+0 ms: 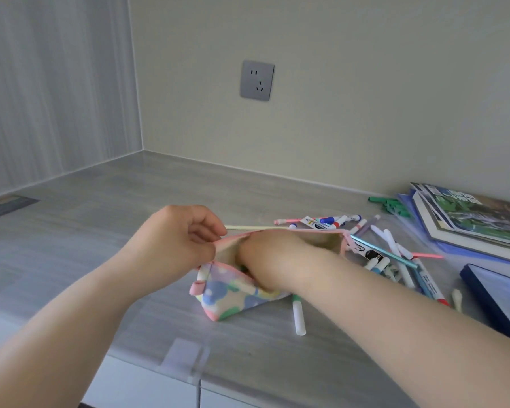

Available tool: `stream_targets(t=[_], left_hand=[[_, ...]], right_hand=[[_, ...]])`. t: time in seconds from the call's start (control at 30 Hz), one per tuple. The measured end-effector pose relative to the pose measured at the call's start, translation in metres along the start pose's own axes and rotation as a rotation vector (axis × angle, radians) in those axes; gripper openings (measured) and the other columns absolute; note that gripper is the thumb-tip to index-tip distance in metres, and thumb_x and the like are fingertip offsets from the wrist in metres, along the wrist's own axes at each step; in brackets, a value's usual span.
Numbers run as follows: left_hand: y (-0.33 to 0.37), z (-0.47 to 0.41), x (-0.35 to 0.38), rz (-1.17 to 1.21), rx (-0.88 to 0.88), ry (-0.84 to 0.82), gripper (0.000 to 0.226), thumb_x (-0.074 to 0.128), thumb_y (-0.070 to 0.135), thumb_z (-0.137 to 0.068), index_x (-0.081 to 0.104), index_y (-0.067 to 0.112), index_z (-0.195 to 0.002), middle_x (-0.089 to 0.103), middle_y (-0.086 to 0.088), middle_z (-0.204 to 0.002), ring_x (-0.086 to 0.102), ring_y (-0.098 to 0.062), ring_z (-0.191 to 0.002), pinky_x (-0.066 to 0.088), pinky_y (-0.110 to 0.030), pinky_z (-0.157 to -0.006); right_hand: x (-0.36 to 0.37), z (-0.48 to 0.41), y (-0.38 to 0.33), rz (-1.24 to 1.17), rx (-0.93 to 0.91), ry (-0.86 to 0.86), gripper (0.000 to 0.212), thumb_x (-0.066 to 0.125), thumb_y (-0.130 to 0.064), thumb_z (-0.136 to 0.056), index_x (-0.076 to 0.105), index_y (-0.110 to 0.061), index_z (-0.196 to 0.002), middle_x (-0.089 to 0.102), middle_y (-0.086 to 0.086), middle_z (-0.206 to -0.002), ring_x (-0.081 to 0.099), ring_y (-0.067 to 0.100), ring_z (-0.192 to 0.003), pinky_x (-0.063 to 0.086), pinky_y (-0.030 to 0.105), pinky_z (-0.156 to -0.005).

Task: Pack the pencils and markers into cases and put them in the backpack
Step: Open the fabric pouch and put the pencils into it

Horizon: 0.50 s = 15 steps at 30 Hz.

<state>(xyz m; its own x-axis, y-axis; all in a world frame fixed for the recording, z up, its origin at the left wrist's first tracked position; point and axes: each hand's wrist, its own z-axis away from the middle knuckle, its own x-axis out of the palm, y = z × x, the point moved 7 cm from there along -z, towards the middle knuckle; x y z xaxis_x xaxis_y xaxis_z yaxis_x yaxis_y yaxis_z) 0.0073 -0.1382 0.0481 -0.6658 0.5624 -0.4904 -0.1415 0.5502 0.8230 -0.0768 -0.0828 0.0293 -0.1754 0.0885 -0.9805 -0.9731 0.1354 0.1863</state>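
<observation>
Head camera is showing the floral pencil case [218,295] sitting open on the grey desk [100,216], near its front edge. The left hand [183,240] is pinching the case's rim, keeping the mouth wide. The right hand [265,260] is reaching inside, fingers hidden, so I cannot tell their grip. Packing is looking far from done: markers [395,260] are lying loose just right of the case, a green-capped marker [298,316] is lying beside it, and no backpack is showing.

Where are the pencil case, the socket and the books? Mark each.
pencil case [218,300]: head view, flowered side.
socket [256,81]: head view, plate middle.
books [471,213]: head view, top cover.
</observation>
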Motion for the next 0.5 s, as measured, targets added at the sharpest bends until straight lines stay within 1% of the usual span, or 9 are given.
stream_targets(t=[0.07, 0.13, 0.17, 0.2, 0.27, 0.33, 0.4, 0.47, 0.5], left_hand=[[0.003, 0.001, -0.002, -0.073, 0.027, 0.03, 0.042, 0.054, -0.013, -0.07, 0.059, 0.026, -0.055, 0.066, 0.019, -0.048, 0.058, 0.0, -0.045, 0.04, -0.002, -0.043], [0.002, 0.003, -0.007, -0.127, 0.034, 0.072, 0.048, 0.053, -0.012, -0.071, 0.06, 0.029, -0.05, 0.07, 0.001, -0.055, 0.06, -0.012, -0.05, 0.038, -0.003, -0.042], [0.001, 0.003, -0.009, -0.144, 0.037, 0.085, 0.052, 0.051, -0.012, -0.073, 0.061, 0.03, -0.046, 0.071, -0.006, -0.059, 0.06, -0.017, -0.054, 0.038, -0.003, -0.042], [0.0, 0.003, -0.01, -0.16, 0.042, 0.084, 0.058, 0.049, -0.013, -0.074, 0.062, 0.034, -0.043, 0.071, -0.001, -0.064, 0.061, -0.019, -0.058, 0.039, -0.003, -0.043], [-0.001, 0.002, -0.006, -0.183, 0.04, 0.057, 0.064, 0.045, -0.011, -0.077, 0.062, 0.04, -0.042, 0.068, 0.013, -0.068, 0.061, -0.01, -0.061, 0.041, -0.002, -0.046], [0.0, -0.001, 0.005, -0.227, 0.032, 0.009, 0.046, 0.046, -0.004, -0.081, 0.068, 0.034, -0.066, 0.062, 0.016, -0.079, 0.058, -0.001, -0.062, 0.04, -0.002, -0.051], [0.001, -0.005, 0.015, -0.293, 0.019, -0.004, 0.024, 0.052, 0.009, -0.084, 0.069, 0.023, -0.094, 0.057, 0.008, -0.092, 0.053, -0.006, -0.076, 0.038, -0.009, -0.061], [-0.001, -0.006, 0.019, -0.319, -0.018, 0.001, 0.023, 0.057, 0.019, -0.083, 0.065, 0.02, -0.105, 0.056, 0.008, -0.094, 0.053, -0.013, -0.08, 0.037, -0.019, -0.068], [-0.001, -0.008, 0.017, -0.31, -0.028, 0.016, 0.023, 0.06, 0.02, -0.082, 0.065, 0.02, -0.104, 0.058, 0.008, -0.09, 0.055, -0.012, -0.074, 0.039, -0.018, -0.065]], right_hand=[[0.008, -0.001, -0.001, -0.075, 0.014, -0.01, 0.025, 0.045, -0.012, -0.092, 0.06, -0.003, -0.109, 0.063, 0.018, -0.111, 0.059, 0.034, -0.098, 0.039, 0.029, -0.065], [0.003, 0.003, 0.004, -0.196, 0.017, 0.018, 0.027, 0.047, -0.016, -0.091, 0.06, -0.008, -0.114, 0.063, 0.014, -0.115, 0.058, 0.031, -0.106, 0.043, 0.027, -0.076], [-0.002, 0.007, 0.009, -0.262, 0.028, 0.035, 0.029, 0.048, -0.018, -0.09, 0.059, -0.012, -0.117, 0.062, 0.01, -0.12, 0.057, 0.027, -0.108, 0.042, 0.023, -0.077], [-0.007, 0.013, 0.014, -0.318, 0.039, 0.05, 0.031, 0.048, -0.019, -0.09, 0.058, -0.016, -0.119, 0.062, 0.006, -0.123, 0.057, 0.022, -0.106, 0.038, 0.016, -0.071], [-0.017, 0.025, 0.022, -0.397, 0.036, 0.082, 0.03, 0.049, -0.017, -0.09, 0.061, -0.019, -0.118, 0.065, 0.0, -0.116, 0.054, 0.01, -0.085, 0.034, 0.007, -0.056], [-0.029, 0.038, 0.027, -0.457, 0.013, 0.154, 0.026, 0.051, -0.014, -0.089, 0.066, -0.018, -0.111, 0.067, -0.003, -0.099, 0.048, 0.0, -0.065, 0.033, -0.001, -0.056], [-0.042, 0.049, 0.039, -0.525, 0.031, 0.276, 0.023, 0.053, -0.013, -0.088, 0.069, -0.016, -0.103, 0.068, -0.006, -0.086, 0.052, -0.003, -0.056, 0.035, 0.001, -0.059], [-0.051, 0.06, 0.062, -0.605, 0.095, 0.452, 0.021, 0.054, -0.008, -0.086, 0.07, -0.016, -0.096, 0.064, -0.013, -0.07, 0.054, -0.011, -0.05, 0.039, 0.004, -0.058], [-0.054, 0.067, 0.075, -0.655, 0.134, 0.554, 0.022, 0.053, -0.006, -0.086, 0.071, -0.018, -0.091, 0.061, -0.016, -0.065, 0.054, -0.013, -0.049, 0.04, 0.005, -0.058]])
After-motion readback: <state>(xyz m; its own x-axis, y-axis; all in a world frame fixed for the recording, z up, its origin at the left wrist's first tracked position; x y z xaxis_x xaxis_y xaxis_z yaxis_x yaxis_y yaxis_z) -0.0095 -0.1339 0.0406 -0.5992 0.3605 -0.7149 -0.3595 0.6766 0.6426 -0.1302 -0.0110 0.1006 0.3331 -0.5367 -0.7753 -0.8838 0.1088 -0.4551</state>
